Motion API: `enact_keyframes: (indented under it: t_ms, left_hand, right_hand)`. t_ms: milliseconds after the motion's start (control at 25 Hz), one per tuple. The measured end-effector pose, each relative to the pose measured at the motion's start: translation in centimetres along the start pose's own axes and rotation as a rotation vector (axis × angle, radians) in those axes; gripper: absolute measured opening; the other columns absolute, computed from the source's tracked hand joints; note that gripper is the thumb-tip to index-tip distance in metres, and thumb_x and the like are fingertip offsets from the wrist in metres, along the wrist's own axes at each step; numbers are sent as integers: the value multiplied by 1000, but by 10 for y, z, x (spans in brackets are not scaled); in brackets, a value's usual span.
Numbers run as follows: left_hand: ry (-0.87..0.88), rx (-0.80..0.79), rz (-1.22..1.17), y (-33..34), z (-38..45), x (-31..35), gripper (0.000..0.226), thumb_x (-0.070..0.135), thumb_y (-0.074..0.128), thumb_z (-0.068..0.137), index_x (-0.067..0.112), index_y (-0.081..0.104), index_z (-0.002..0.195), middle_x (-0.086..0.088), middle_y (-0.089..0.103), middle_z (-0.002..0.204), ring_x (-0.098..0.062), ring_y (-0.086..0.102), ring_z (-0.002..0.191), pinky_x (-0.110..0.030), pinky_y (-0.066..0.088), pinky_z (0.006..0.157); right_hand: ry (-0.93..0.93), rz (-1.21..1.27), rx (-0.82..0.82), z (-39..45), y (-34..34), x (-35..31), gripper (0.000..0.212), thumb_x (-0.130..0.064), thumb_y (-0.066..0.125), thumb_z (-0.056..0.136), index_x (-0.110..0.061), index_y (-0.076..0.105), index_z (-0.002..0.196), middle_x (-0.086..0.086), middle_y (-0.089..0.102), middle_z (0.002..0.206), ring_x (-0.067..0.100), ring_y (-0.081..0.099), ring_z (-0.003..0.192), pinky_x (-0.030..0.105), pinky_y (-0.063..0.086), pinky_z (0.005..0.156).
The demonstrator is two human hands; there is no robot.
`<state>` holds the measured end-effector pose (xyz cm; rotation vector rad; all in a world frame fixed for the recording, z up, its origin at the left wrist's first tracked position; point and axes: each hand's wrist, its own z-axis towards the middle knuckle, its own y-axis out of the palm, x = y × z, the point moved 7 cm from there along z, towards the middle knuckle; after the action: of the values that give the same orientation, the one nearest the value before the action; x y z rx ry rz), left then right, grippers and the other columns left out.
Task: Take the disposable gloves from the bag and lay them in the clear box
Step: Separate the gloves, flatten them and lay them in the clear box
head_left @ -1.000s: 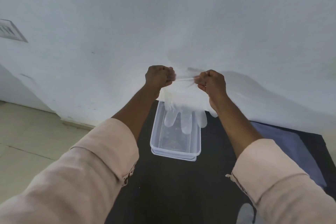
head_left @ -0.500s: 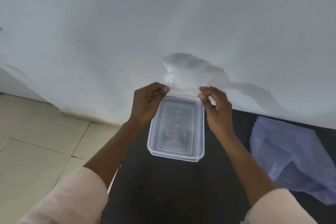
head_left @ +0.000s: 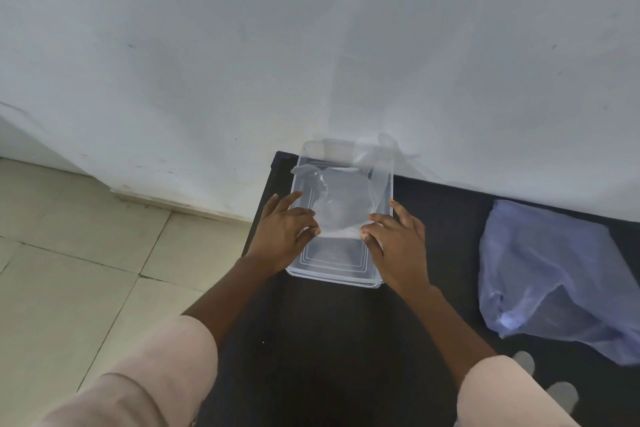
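Head camera view, looking down at your two bare hands over a clear rectangular plastic box [head_left: 341,267] that sits on a black tabletop [head_left: 311,340] against a pale wall [head_left: 311,45]. A thin, see-through disposable glove [head_left: 341,199] lies spread in the far half of the box, and its far end appears to spill over the box's back rim toward the wall.

The likely trouble is that overhanging end. The film is so light that it may cling to your skin and lift out as you let go, or slide over the back rim if you tug it.

Your left hand [head_left: 285,234] pinches the glove's near edge between thumb and forefinger, its other fingers loosely spread along the box's left wall. Your right hand [head_left: 398,246] does the same at the near right corner, fingers half curled, one fingertip touching the right rim.

A crumpled pale blue plastic bag [head_left: 554,274] lies well apart to your right on the tabletop. Whether it holds more gloves cannot be told.
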<state>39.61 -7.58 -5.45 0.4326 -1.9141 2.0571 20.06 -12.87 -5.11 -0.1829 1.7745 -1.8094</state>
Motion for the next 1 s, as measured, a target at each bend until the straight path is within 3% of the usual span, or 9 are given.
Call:
enact_keyframes:
  t_ms: [200, 560, 840, 1000]
  left_hand:
    - [0, -136, 158, 6, -1, 1, 30, 42, 49, 97, 30, 76, 102, 7, 63, 134, -19, 29, 145, -50, 9, 120]
    - [-6, -269, 298, 8, -1, 7, 34, 52, 44, 96, 38, 73, 107, 10, 48, 148, -19, 14, 150, -53, 0, 119]
    - [73, -385, 316, 18, -2, 1, 51, 67, 35, 91, 39, 75, 101, 6, 29, 160, -27, -1, 151, -61, -10, 115]
    - [59, -456, 348, 20, 0, 0, 52, 64, 34, 93, 35, 76, 102, 4, 23, 162, -28, -4, 151, -61, -13, 114]
  right_hand:
    - [-9, -66, -78, 1, 3, -2, 12, -29, 64, 88, -27, 76, 89, 0, 69, 122, 28, 35, 141, 48, 32, 105]
    - [-16, -168, -257, 1, 16, 2, 16, -36, 61, 88, -35, 75, 94, -1, 54, 141, 27, 6, 149, 53, 19, 112]
    - [-117, -270, -549, -1, 18, 0, 30, -54, 52, 84, -33, 74, 89, 3, 13, 163, 33, -23, 146, 61, -7, 114]
    - [-148, -388, -753, 1, 17, 0, 41, -61, 44, 88, -34, 71, 105, 5, -2, 164, 37, -32, 141, 60, -20, 109]
